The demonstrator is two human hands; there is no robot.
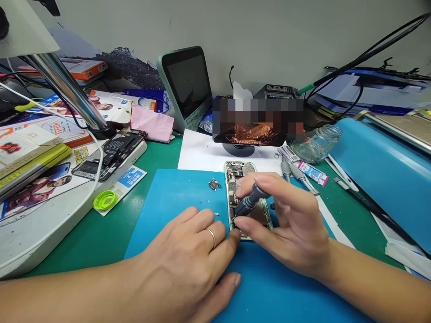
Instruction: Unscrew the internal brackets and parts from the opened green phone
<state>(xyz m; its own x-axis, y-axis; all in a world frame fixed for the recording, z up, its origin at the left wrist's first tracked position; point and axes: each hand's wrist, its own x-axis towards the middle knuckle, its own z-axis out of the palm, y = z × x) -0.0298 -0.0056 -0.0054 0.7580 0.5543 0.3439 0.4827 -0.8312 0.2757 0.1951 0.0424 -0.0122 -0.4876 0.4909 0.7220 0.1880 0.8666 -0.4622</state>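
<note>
An opened smartphone (232,186) with its inner boards bare lies on a blue mat (182,193). My right hand (291,224) is closed on a dark grey screwdriver (247,204), finger on its end cap and thumb low by its shaft. The screwdriver leans, its tip down at the phone's lower left side; the tip itself is hidden. My left hand (198,251), a ring on one finger, rests on the mat with fingers curled. Its index fingertip presses the phone's lower left edge. Left of the phone lie a small dark phone part (214,184) and a tiny metal piece (217,214).
More screwdrivers (303,178) and a glass jar (318,143) stand or lie at right. Behind the phone is a lit screen (249,132) on a round base. Another opened phone (114,152), a green cap (105,200) and a lamp post (67,92) are at left.
</note>
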